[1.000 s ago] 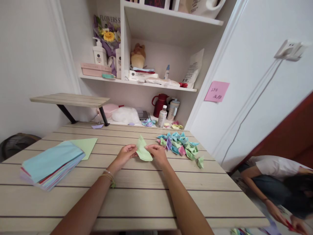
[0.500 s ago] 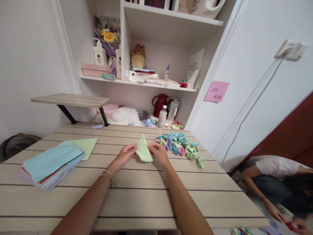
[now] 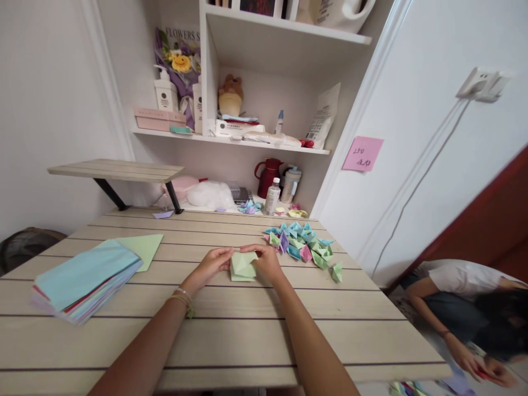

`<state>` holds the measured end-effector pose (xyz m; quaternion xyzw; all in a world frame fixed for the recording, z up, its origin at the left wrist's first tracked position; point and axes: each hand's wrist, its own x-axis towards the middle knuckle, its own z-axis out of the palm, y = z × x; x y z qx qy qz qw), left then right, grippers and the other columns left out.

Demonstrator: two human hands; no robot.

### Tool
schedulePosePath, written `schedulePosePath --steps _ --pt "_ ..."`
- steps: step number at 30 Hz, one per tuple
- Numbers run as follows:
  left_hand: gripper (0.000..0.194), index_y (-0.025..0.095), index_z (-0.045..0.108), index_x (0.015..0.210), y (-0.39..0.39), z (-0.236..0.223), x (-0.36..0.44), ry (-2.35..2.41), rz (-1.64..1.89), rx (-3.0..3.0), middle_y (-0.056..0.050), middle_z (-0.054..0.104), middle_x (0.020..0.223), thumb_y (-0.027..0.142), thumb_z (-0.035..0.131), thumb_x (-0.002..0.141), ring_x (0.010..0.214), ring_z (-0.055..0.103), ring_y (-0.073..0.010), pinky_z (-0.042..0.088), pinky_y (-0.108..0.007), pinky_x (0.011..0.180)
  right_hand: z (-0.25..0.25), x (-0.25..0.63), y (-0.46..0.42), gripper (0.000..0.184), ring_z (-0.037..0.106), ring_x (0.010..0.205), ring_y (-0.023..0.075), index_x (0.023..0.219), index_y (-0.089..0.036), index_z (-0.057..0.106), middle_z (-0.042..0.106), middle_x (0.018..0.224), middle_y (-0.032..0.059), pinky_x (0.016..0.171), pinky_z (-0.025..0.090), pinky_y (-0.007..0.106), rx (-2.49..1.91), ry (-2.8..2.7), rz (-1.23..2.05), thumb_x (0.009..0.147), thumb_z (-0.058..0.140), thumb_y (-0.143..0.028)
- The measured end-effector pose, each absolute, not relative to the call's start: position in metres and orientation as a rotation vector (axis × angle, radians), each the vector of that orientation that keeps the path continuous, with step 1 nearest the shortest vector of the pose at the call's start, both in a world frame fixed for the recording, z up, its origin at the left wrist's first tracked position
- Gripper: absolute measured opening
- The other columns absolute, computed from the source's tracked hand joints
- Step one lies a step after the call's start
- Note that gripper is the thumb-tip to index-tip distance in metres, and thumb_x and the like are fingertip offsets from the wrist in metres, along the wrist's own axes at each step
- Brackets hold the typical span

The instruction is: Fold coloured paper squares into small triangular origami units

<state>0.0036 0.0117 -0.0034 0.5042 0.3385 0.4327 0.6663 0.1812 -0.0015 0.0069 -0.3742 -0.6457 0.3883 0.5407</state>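
Between my hands is a folded piece of light green paper (image 3: 243,266), now a small, roughly square shape just over the slatted table (image 3: 214,335). My left hand (image 3: 214,265) pinches its left edge, thumb and fingers together. On the other side, my right hand (image 3: 266,263) grips the right edge, with its index finger along the top. Just beyond my right hand lies a cluster of folded paper boats (image 3: 303,239) in blue, green, purple and pink. One green paper boat (image 3: 337,271) sits at the cluster's near right end.
A stack of coloured paper (image 3: 88,275) lies at the left, a green sheet (image 3: 146,248) under it. Behind are a small raised shelf (image 3: 117,169), a bottle (image 3: 272,197) and a red jug (image 3: 269,177). At the lower right a person (image 3: 462,308) crouches near more folded paper.
The green paper has gone from a tall, pointed shape to a small, flatter square. My right hand has turned, its index finger now over the paper's top edge.
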Motion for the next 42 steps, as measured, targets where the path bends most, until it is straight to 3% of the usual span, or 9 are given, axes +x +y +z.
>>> schedulePosePath --steps 5,10,17,21,26,29,35,39,42 --pt "0.034 0.012 0.065 0.090 0.013 -0.004 0.002 0.809 1.041 1.137 -0.008 0.069 0.078 0.027 0.073 0.060 0.070 0.063 -0.0156 0.048 -0.025 0.065 0.005 0.184 -0.001 0.016 0.063 0.075 0.0206 0.072 -0.019 0.071 0.069 0.084 0.0066 0.069 0.050 0.032 -0.885 -1.494 1.036 0.057 0.063 -0.018" --pt "0.032 0.013 0.062 0.084 0.016 -0.005 0.000 0.857 1.196 1.084 -0.004 0.067 0.072 0.026 0.075 0.057 0.065 0.062 -0.0135 0.048 -0.023 0.062 -0.003 0.186 -0.001 0.027 0.058 0.054 0.0146 0.081 -0.014 0.071 0.065 0.061 0.0022 0.053 0.046 0.026 -0.911 -1.537 1.218 0.055 0.068 -0.023" --pt "0.031 0.013 0.063 0.084 0.015 -0.005 0.001 0.811 1.104 1.090 -0.008 0.068 0.082 0.030 0.073 0.061 0.066 0.062 -0.0127 0.048 -0.023 0.062 -0.003 0.187 0.007 0.028 0.055 0.054 0.0126 0.083 -0.015 0.071 0.065 0.063 0.0016 0.054 0.045 0.025 -0.968 -1.423 1.057 0.057 0.067 -0.022" --pt "0.029 0.011 0.067 0.081 0.017 -0.008 0.000 0.843 1.135 1.102 -0.009 0.069 0.082 0.026 0.075 0.058 0.070 0.062 -0.0142 0.047 -0.024 0.069 0.001 0.190 0.004 0.029 0.054 0.051 0.0121 0.084 -0.015 0.070 0.061 0.056 0.0003 0.052 0.045 0.025 -0.954 -1.469 1.113 0.060 0.068 -0.030" --pt "0.030 0.010 0.068 0.080 0.015 -0.005 0.000 0.854 1.140 1.134 -0.009 0.069 0.080 0.031 0.073 0.059 0.071 0.062 -0.0154 0.046 -0.025 0.069 0.004 0.192 0.002 0.030 0.057 0.060 0.0142 0.073 -0.013 0.067 0.063 0.065 0.0029 0.056 0.046 0.026 -0.912 -1.427 1.171 0.057 0.072 -0.039" --pt "0.030 0.010 0.068 0.078 0.013 -0.002 0.001 0.869 1.086 1.221 -0.008 0.069 0.076 0.028 0.075 0.056 0.070 0.062 -0.0156 0.046 -0.026 0.070 0.001 0.192 0.005 0.030 0.052 0.053 0.0112 0.070 -0.013 0.062 0.059 0.059 0.0005 0.050 0.043 0.023 -0.958 -1.387 1.105 0.058 0.073 -0.039" --pt "0.028 0.012 0.063 0.079 0.013 -0.002 0.004 0.865 1.156 1.272 -0.005 0.068 0.073 0.028 0.073 0.058 0.066 0.061 -0.0141 0.047 -0.026 0.065 -0.007 0.190 0.010 0.035 0.041 0.043 0.0083 0.082 -0.019 0.051 0.048 0.050 -0.0062 0.042 0.033 0.019 -0.939 -1.326 1.039 0.062 0.069 -0.041" --pt "0.025 0.013 0.061 0.078 0.017 -0.006 0.002 0.870 1.250 1.297 -0.003 0.066 0.070 0.026 0.072 0.059 0.065 0.060 -0.0128 0.046 -0.023 0.062 -0.004 0.189 0.011 0.031 0.035 0.044 0.0072 0.077 -0.017 0.057 0.040 0.049 -0.0072 0.042 0.030 0.019 -0.936 -1.440 0.940 0.062 0.069 -0.041" --pt "0.024 0.013 0.064 0.081 0.016 -0.006 0.001 0.891 1.245 1.339 -0.005 0.068 0.077 0.028 0.068 0.063 0.071 0.062 -0.0154 0.047 -0.026 0.068 -0.002 0.190 0.010 0.036 0.036 0.046 0.0078 0.087 -0.016 0.064 0.041 0.051 -0.0062 0.044 0.031 0.019 -0.974 -1.562 0.888 0.060 0.070 -0.039"
